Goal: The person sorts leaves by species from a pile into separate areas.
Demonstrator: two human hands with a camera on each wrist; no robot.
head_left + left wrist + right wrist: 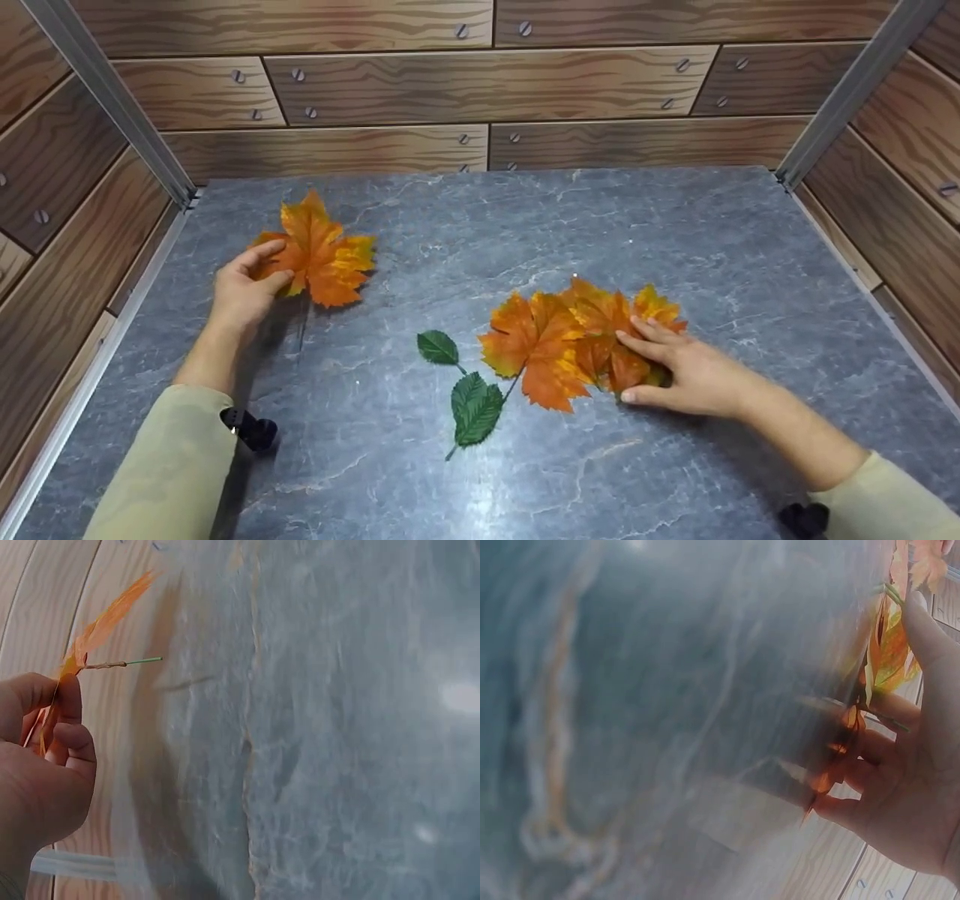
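Note:
In the head view my left hand pinches an orange-yellow artificial maple leaf by its left side, over the table's far left part. The left wrist view shows this leaf edge-on, its thin stem sticking out clear of the table. My right hand lies with fingers spread on a group of overlapping maple leaves right of the middle. In the right wrist view some leaves sit between the thumb and fingers; the fingertips touch them. Part of the group is hidden under that hand.
A green leaf sprig lies left of the orange group, its upper leaf apart from the lower ones. The grey marbled table is bounded by wood-patterned walls and metal corner posts.

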